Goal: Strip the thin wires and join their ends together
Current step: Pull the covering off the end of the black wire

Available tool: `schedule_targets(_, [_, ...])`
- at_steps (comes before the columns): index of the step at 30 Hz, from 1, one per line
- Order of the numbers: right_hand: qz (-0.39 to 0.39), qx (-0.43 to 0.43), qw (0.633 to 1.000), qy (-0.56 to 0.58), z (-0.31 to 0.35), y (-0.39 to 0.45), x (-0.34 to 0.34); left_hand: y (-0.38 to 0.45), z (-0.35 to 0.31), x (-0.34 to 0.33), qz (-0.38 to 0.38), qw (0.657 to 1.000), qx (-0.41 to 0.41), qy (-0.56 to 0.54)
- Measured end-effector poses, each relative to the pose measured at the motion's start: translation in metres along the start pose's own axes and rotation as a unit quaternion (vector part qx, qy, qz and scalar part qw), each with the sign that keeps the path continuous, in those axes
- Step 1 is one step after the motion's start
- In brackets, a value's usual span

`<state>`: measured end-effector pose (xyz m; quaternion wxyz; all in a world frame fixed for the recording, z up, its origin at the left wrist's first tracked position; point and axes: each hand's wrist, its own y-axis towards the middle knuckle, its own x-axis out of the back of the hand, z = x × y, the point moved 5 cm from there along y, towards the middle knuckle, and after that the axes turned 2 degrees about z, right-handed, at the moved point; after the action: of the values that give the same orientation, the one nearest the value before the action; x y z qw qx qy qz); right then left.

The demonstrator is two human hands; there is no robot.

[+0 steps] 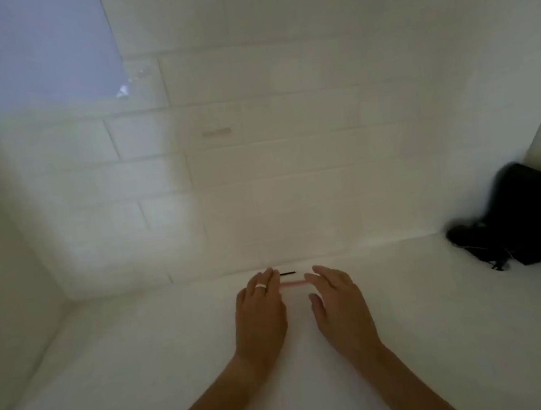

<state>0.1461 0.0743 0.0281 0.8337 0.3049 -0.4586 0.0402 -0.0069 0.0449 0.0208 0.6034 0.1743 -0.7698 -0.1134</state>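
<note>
Both hands flat over two short wires at the back of the white surface.

I see a thin black wire (287, 273) lying straight on the white tabletop (146, 370), close to the tiled wall (258, 172), and a pale pink wire (293, 283) just in front of it, parallel and faint in the blur. My left hand (261, 317), with a pale ring (261, 286) on one finger, lies palm down, fingers extended and close together, their tips at the left ends of both wires. My right hand (340, 308) is also palm down, fingers loosely spread, tips at the pink wire's right end. I cannot tell whether either hand actually touches a wire; neither grips anything. A black bundle (519, 213) sits well apart at the right.
</note>
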Motion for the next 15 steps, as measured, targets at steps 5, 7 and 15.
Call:
schedule_targets(5, [0.023, -0.017, 0.998, -0.05, -0.006, -0.005, -0.021, -0.003, 0.005, -0.006, -0.003, 1.0, -0.002, 0.011])
schedule_targets(7, [0.031, -0.014, 0.997, -0.063, -0.008, -0.006, -0.023, -0.005, 0.005, -0.007, -0.008, 1.0, -0.011, 0.01])
schedule_targets(15, [-0.023, -0.005, 0.998, -0.052, -0.011, -0.006, -0.014, -0.007, 0.005, 0.002, -0.042, 0.998, -0.006, -0.049])
